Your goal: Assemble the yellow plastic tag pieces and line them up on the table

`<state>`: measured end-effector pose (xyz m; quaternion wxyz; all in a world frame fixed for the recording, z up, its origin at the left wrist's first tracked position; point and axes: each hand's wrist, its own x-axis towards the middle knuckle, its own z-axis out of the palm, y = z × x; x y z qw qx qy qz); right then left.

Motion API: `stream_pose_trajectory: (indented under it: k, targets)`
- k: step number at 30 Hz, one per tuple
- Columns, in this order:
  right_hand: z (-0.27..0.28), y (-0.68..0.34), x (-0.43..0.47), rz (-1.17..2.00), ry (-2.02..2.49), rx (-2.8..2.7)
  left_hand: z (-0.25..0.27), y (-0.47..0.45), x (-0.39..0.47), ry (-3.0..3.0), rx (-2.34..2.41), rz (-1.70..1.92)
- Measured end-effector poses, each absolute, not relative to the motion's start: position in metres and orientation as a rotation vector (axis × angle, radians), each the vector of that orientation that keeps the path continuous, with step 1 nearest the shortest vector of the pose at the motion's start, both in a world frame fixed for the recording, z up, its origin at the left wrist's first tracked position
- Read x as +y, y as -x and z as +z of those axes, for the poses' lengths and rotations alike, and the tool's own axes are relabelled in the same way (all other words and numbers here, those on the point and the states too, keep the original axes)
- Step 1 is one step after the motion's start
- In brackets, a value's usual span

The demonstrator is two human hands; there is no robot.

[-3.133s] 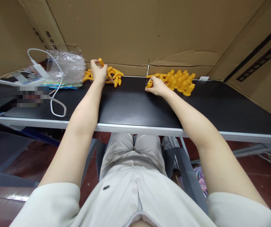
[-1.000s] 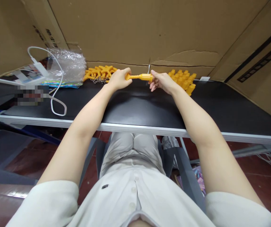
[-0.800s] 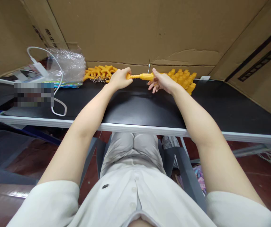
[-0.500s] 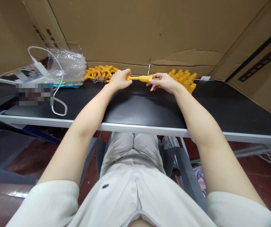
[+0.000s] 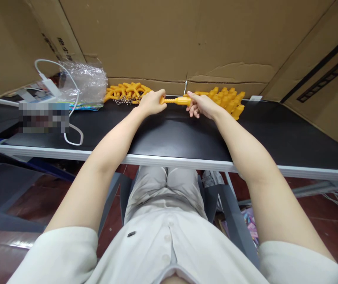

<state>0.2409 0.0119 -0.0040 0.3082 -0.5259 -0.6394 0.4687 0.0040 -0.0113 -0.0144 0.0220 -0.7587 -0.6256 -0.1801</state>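
Clock directions here go from the chair, 12 being straight out across the black tabletop (image 5: 169, 138).

So at 12 there's a yellow threaded rod (image 5: 169, 101) running sideways, and its 3 o'clock end goes into a yellow tapered sleeve (image 5: 182, 101). Both sit between the two hands, and I can't tell if any of it touches the table.

Left hand (image 5: 153, 103) has its fingers closed round the rod's 9 o'clock end, covering whatever is there. My guess is that's the anchor side: firm hold, so the rod stays level and in line with the sleeve.

Right hand (image 5: 202, 105) is at the sleeve's far end, one digit stuck up near the top and the rest loosely curled underneath. Can't tell from here whether it's pinching or only touching. Looks like a fingertip job to me, since a full fist would hide the sleeve.

The layout seems pretty sensible too. Branched yellow pieces (image 5: 132, 88) with little metal chains (image 5: 124, 100) are heaped between 11 and 12, on the left hand's side. Yellow conical pieces (image 5: 229, 101) are bunched near 1, just past the right hand. Probably sorted so each hand has its own supply. Clear plastic bag (image 5: 83, 83) at 11, beside the heap, likely just pushed aside.
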Motion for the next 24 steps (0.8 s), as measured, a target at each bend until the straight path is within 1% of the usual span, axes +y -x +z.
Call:
stream_pose_trajectory:
  k: [4,10,16,20,24]
  targets:
    - [-0.001,-0.237,0.011,1.267,1.421,-1.636,-0.014,-0.005,-0.012,2.33,-1.939,-0.554]
    - [0.008,-0.232,0.004,1.418,1.511,-1.502,-0.012,-0.006,-0.014,2.323,-1.936,-0.572]
    - [0.009,-0.235,0.007,1.506,1.543,-1.489,-0.01,-0.009,-0.017,2.281,-1.938,-0.528]
    - [0.009,-0.238,0.008,1.493,1.578,-1.546,-0.01,-0.009,-0.016,2.296,-1.953,-0.487]
    - [0.008,-0.241,0.003,1.399,1.445,-1.59,-0.012,-0.006,-0.013,2.313,-1.966,-0.473]
